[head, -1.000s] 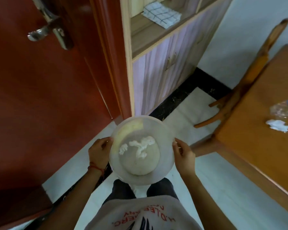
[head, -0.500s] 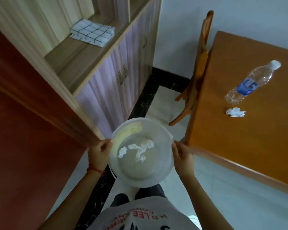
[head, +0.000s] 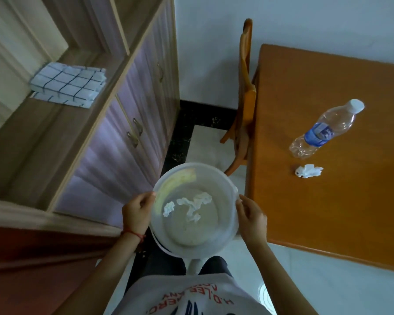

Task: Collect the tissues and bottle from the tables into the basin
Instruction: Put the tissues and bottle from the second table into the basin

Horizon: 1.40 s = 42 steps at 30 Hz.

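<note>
I hold a translucent white basin (head: 223, 237) in front of my body, my left hand (head: 135, 211) gripping its left rim and my right hand (head: 251, 218) its right rim. Crumpled white tissues (head: 191, 204) lie inside it. On the orange wooden table (head: 328, 201) to the right lies a clear plastic bottle (head: 325, 129) with a blue label and white cap, on its side. A crumpled white tissue (head: 308, 171) rests just in front of the bottle. The basin is left of the table's near corner.
A wooden chair (head: 245, 98) stands tucked against the table's left side. A cabinet (head: 127, 123) with purple doors runs along the left, a folded checked cloth (head: 68, 84) on its shelf. A red-brown door (head: 32, 269) is at lower left. White floor tiles lie below.
My view has swung right from the red door towards the table. The bottle and the tissue on the table have come fully into sight. Both hands still hold the basin the same way.
</note>
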### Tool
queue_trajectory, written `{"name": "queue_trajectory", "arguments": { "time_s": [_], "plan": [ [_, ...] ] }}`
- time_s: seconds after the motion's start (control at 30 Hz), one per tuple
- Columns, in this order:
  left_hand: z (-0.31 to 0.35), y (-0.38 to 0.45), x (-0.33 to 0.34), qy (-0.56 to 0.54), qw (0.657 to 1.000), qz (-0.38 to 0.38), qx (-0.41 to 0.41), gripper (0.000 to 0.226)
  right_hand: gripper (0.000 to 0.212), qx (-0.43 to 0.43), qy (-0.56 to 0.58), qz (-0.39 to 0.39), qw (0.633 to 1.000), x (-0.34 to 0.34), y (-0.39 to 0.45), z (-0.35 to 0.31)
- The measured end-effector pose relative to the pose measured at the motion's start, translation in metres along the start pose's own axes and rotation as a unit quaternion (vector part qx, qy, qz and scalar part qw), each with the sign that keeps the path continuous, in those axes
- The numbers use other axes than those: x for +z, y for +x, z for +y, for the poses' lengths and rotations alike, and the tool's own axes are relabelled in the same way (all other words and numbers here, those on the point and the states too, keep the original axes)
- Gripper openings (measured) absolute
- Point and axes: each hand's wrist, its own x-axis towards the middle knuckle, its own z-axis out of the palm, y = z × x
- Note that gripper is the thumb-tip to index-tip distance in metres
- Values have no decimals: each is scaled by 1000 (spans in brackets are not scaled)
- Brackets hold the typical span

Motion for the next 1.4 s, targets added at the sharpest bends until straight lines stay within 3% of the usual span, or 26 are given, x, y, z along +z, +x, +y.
{"name": "queue_trajectory", "arguments": {
  "time_s": [0.27,0.67,0.87,1.13,1.4],
  "plan": [
    [46,102,39,50,987,-130,82,22,22,102,30,116,988,22,26,-13],
    [83,189,89,115,930,-284,204,25,21,216,56,238,945,55,37,-36],
    [93,199,104,130,911,-316,230,26,21,243,59,258,933,57,44,-36],
    [90,200,120,167,894,-322,265,34,27,224,24,236,945,39,56,-23],
    [90,196,124,171,900,-308,257,35,42,222,-4,378,899,-31,102,10]
  ]
}}
